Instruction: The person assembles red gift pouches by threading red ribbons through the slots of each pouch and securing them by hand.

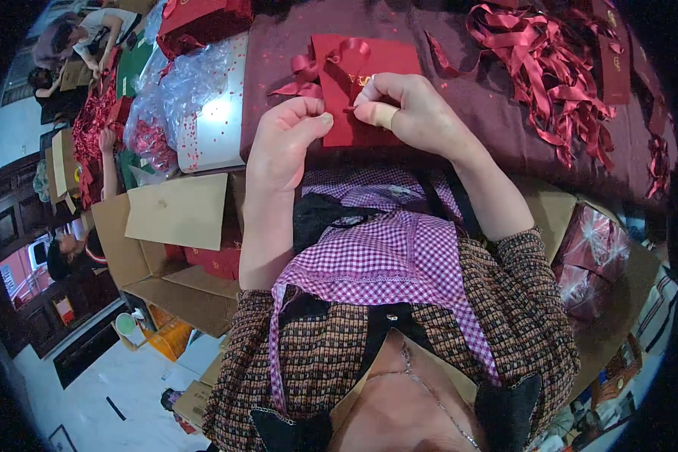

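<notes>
A flat red paper bag or card sleeve (399, 60) with gold print lies on the dark red tablecloth in front of me. A satin ribbon (352, 50) loops over its upper part, its tail lying off to the left. My right hand (414, 111) is over the red piece, thumb and forefinger pinched on a bit of the ribbon. At its left edge, my left hand (286, 139) has curled fingers with the thumb near the forefinger; whatever lies between them is too small to make out.
Loose red ribbons (531, 60) heap at the right of the table. Clear plastic wrap (181, 90) lies on a silvery board at left. Open cartons with red goods (177, 211) and wrapped red packs (591, 256) flank me. Other people (102, 38) work at far left.
</notes>
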`<state>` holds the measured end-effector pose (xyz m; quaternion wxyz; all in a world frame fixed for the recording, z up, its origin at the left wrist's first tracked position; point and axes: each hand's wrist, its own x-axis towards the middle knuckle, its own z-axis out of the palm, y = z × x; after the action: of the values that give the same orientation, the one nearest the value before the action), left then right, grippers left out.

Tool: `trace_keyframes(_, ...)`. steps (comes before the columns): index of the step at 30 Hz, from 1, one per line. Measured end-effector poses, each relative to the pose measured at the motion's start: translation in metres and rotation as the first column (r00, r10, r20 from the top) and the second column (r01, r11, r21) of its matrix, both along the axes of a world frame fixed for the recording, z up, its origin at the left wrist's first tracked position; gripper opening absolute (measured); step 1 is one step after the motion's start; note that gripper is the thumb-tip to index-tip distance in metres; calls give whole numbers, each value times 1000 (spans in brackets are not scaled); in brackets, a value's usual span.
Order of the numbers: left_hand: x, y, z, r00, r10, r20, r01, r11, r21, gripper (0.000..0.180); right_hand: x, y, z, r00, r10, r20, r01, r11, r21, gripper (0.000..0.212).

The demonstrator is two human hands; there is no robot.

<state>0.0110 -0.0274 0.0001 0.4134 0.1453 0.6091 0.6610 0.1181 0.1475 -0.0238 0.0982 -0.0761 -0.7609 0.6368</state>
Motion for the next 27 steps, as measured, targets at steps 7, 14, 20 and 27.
trace_keyframes(7, 3, 4, 0, 999, 39, -32, -40, 999, -24, 13, -1, -2, 2, 1000, 17, -5, -16, 997, 73, 14)
trace_keyframes(14, 10, 7, 4, 990, 47, -130, -53, 998, -43, 12, -1, -4, 7, 998, -10, -55, 21, 982, 189, 18)
trace_keyframes(20, 16, 12, 2, 957, 67, -282, -101, 989, -108, 13, -3, -6, 9, 1000, -25, -14, 28, 978, 208, 17)
trace_keyframes(27, 19, 14, -7, 883, 97, -458, -173, 977, -127, 13, -8, -15, -3, 975, -50, -215, 139, 896, 422, 13)
